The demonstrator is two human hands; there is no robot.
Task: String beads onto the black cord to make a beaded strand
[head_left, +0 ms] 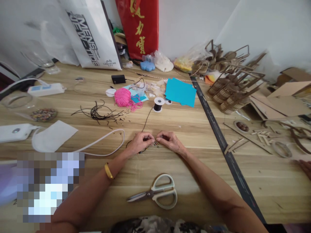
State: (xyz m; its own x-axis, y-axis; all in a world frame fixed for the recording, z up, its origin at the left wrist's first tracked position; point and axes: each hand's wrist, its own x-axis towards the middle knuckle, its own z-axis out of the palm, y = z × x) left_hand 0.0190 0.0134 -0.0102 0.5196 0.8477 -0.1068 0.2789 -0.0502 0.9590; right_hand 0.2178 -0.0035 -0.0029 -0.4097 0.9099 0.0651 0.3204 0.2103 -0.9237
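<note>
My left hand point(141, 142) is closed in a pinch on a thin black cord point(147, 120). The cord runs to it from a white spool point(159, 104) wound with black. A short stretch of cord with small dark beads shows just below that hand. My right hand point(169, 141) meets it fingertip to fingertip, its thumb and forefinger pinched together. Whatever sits between those tips is too small to make out. Several tiny beads point(156, 144) lie on the table under both hands. Nearer my body lie scissors point(157, 191) with pale handles, blades pointing left.
Cut black cords point(97, 111) and a pink yarn ball point(122, 97) lie beyond my hands. Blue sheets point(181, 92) are behind the spool. A glass jar of beads point(43, 114) stands left. Right of a dark strip point(213, 119) are brown baskets point(225, 97) and another person's hand point(305, 166).
</note>
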